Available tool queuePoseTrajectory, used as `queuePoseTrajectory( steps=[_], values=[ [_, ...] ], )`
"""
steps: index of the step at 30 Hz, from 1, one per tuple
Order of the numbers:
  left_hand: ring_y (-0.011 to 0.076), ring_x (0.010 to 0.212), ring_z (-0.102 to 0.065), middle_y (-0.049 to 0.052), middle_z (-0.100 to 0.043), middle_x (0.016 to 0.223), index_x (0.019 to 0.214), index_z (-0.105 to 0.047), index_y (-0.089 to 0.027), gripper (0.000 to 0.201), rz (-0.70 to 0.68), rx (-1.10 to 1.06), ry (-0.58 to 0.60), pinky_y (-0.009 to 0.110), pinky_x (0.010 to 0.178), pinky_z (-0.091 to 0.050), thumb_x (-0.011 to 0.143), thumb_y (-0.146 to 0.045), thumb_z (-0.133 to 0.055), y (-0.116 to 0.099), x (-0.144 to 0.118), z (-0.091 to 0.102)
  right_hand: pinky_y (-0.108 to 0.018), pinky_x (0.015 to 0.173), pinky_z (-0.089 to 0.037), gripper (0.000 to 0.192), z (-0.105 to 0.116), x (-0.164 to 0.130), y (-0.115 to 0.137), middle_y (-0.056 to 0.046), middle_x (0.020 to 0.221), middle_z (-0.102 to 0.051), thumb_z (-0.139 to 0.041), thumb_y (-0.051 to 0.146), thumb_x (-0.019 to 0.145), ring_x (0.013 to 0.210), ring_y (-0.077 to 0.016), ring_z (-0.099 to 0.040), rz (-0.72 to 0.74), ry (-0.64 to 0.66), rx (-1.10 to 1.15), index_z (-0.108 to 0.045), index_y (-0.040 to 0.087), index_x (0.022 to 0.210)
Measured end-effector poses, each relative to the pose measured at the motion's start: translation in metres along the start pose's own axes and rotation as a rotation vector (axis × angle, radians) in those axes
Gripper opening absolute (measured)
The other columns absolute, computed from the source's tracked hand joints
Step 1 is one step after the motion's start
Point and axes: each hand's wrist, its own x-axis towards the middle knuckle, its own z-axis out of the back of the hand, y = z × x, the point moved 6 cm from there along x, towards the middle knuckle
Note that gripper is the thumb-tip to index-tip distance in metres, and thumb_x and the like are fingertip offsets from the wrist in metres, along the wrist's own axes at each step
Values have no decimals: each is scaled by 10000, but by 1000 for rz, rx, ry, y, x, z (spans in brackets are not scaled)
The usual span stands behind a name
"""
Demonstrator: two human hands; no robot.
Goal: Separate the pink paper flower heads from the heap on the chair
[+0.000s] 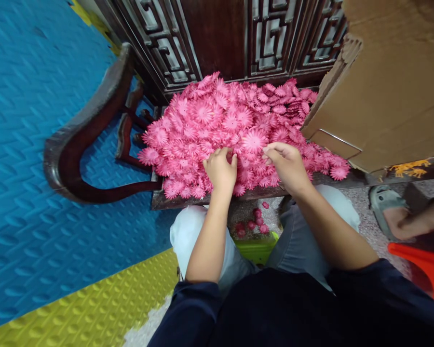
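Observation:
A big heap of pink artificial flower heads (202, 115) covers the seat of a dark wooden bench (188, 200) in front of me. Between thumb and fingers, my right hand (285, 161) pinches the edge of one pink flower head (255, 141), held flat just above the heap with its petals spread. My left hand (221, 166) rests over the near side of the heap, thumb apart from the curled fingers. Its fingertips reach down among the petals, so whether they grip a flower is hidden.
A cardboard box (390, 96) stands on the bench at the right. The curved armrest (87, 125) rises at the left, above blue mats (21, 193). Fallen flowers (258, 221) lie on the floor near a green plastic object (256, 248). Another person's foot (394, 219) is at the right.

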Motion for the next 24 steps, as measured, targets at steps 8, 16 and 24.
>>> queuePoseTrajectory(
  steps=[8,16,24],
  values=[
    [122,640,-527,-15,-589,692,770,-570,-210,146,74,-263,-6,249,640,-384,683,-267,-673,7,0,0,-261,591,-357,127,0,0,0,24,609,-497,-517,252,736,582,-109,-456,-10,7,-31,-531,186,628],
    [129,684,-521,-7,-558,665,726,-588,-200,185,-139,-326,-118,278,727,-379,809,-357,-536,-25,-8,26,-252,593,-367,136,-3,0,-1,16,627,-523,-528,278,731,596,-109,-470,12,26,-33,-547,182,637],
    [138,687,-525,-7,-549,642,823,-630,-211,163,-247,-296,-111,293,743,-380,807,-347,-541,-37,-15,41,-250,560,-345,164,-9,-2,-1,19,603,-530,-559,315,723,556,-101,-450,14,87,-44,-579,167,653]
  ],
)
